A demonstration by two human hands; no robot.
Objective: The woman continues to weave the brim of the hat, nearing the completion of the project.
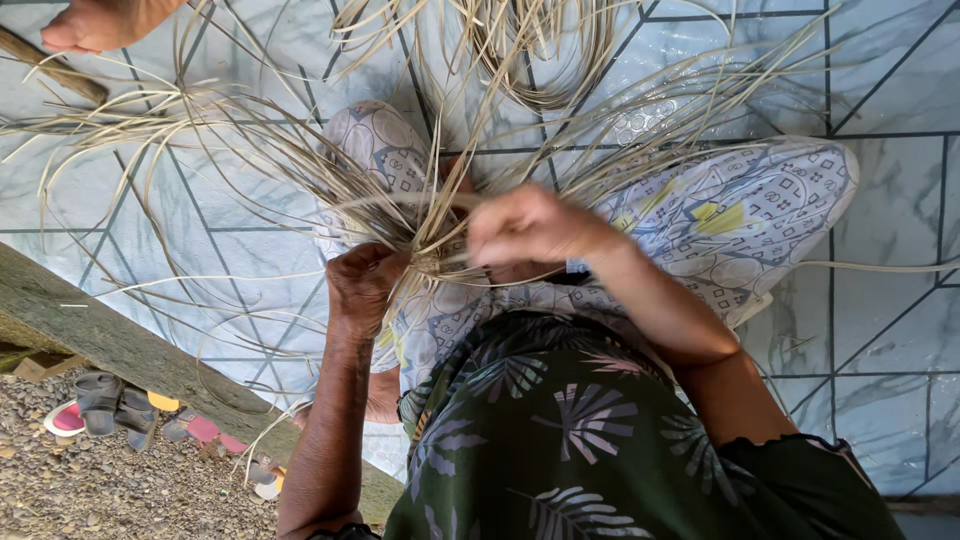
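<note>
Tiled floor point(880, 80) under everything, with a big fan of dry strips point(300, 160) spreading out from the lap point(700, 220). Strips bunch together right over the lap. Left hand point(362, 285) is fisted tight around the bunch, right hand point(530, 228) just beside it, fingers curled, pinching strips. Sandals point(110, 405) well off left of the lap, on gravel.

Long pale dry reed strips point(300, 165) fan outward, gathered over the lap.
</note>
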